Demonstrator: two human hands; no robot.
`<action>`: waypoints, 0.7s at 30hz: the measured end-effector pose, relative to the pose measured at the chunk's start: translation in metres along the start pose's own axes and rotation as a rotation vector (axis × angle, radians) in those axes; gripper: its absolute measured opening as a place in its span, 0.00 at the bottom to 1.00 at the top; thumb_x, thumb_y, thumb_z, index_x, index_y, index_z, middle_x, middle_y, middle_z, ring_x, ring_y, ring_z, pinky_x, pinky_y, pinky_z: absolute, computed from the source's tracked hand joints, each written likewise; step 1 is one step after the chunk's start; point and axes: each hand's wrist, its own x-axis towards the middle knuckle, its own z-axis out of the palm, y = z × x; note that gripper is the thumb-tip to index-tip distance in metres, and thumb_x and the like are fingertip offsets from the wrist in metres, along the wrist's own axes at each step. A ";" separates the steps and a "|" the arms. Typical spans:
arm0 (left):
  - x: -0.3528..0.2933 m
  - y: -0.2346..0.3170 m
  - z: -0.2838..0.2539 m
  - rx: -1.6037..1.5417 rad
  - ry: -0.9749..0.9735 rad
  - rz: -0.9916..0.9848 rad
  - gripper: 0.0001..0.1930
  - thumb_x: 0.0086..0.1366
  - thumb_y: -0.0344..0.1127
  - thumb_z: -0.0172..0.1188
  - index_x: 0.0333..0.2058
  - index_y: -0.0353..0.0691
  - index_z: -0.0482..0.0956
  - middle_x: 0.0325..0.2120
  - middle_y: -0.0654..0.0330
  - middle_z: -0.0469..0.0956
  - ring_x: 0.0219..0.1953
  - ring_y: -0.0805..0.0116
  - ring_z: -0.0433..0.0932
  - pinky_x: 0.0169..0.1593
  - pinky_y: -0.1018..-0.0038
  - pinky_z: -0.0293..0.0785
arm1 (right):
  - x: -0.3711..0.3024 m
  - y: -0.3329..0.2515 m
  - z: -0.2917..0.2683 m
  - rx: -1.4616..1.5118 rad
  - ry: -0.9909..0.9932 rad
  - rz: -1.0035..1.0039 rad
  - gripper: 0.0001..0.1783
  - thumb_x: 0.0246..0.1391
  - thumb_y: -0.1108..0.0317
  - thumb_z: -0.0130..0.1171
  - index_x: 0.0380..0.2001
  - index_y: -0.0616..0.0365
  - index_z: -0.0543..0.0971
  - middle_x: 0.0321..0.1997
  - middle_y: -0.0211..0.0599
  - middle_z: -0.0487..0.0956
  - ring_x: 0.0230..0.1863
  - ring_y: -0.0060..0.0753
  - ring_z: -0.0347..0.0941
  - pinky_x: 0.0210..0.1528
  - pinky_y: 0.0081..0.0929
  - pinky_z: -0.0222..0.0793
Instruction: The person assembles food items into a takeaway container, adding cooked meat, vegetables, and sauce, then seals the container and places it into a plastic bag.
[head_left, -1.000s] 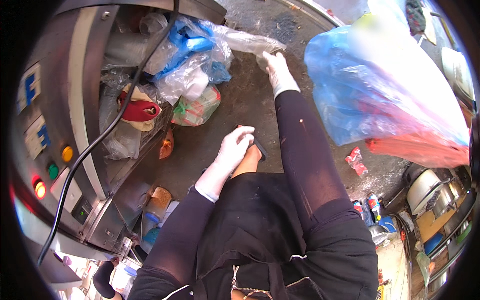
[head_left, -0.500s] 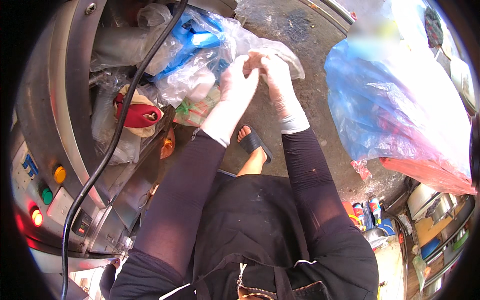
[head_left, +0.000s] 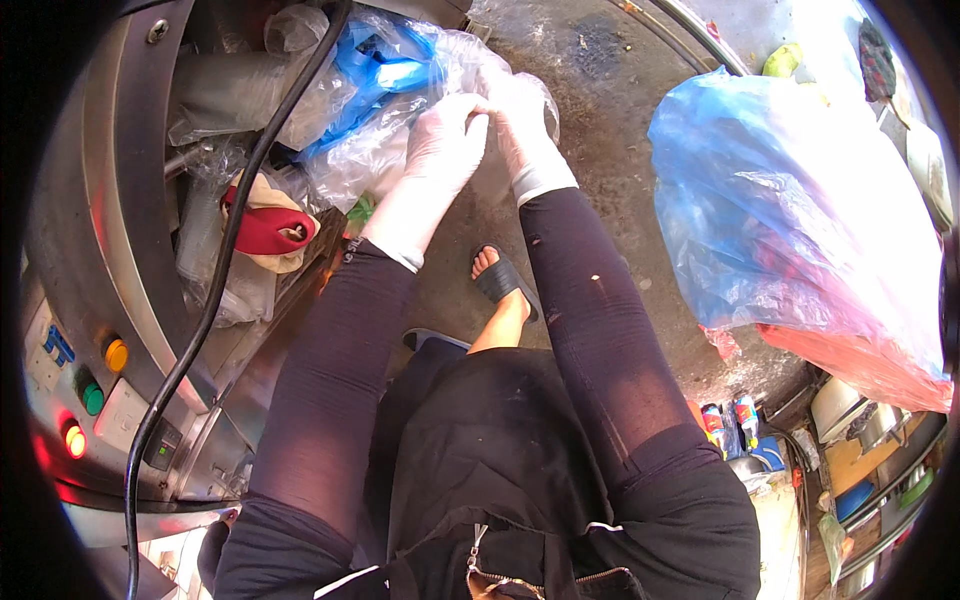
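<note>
My left hand (head_left: pixel 446 140) and my right hand (head_left: pixel 521 118), both in thin white gloves, are together at the top middle, fingertips almost touching. Each has its fingers closed in a pinch on a clear plastic bag (head_left: pixel 552 108), whose edge shows beyond my right hand. What part of the bag lies between the fingertips is hidden by the hands and bright glare. Just left of them lies a heap of clear plastic bags (head_left: pixel 330 180) with a crumpled blue plastic bag (head_left: pixel 400 75) among them.
A red and cream cloth (head_left: pixel 275 225) sits on the shelf at left, behind a hanging black cable (head_left: pixel 225 250). A steel machine panel has a lit red button (head_left: pixel 75 440). On the right stands a large blue translucent bag (head_left: pixel 720 200); bottles (head_left: pixel 747 415) stand lower right.
Both hands have moved slightly left and up, and the clear bag's edge has shifted left with my right hand. More of the green-and-red printed bag is covered.
</note>
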 end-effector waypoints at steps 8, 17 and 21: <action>0.043 -0.014 -0.004 0.219 0.022 0.109 0.17 0.61 0.28 0.58 0.49 0.47 0.79 0.45 0.55 0.79 0.50 0.57 0.77 0.56 0.66 0.72 | -0.014 -0.024 0.004 0.422 0.190 0.208 0.10 0.48 0.65 0.63 0.30 0.61 0.83 0.29 0.38 0.82 0.31 0.29 0.76 0.35 0.28 0.71; 0.064 -0.032 0.003 0.632 -0.119 0.441 0.20 0.61 0.37 0.60 0.53 0.56 0.78 0.56 0.60 0.71 0.63 0.58 0.65 0.63 0.62 0.66 | -0.006 0.009 0.002 0.141 0.111 0.002 0.11 0.48 0.62 0.57 0.23 0.56 0.84 0.23 0.39 0.82 0.27 0.33 0.77 0.33 0.31 0.71; 0.064 -0.034 0.003 0.708 -0.143 0.446 0.24 0.59 0.37 0.61 0.56 0.57 0.75 0.56 0.60 0.70 0.63 0.57 0.64 0.64 0.63 0.66 | -0.007 0.006 -0.002 0.086 0.136 -0.052 0.13 0.48 0.60 0.58 0.21 0.57 0.84 0.20 0.40 0.80 0.25 0.35 0.77 0.33 0.31 0.70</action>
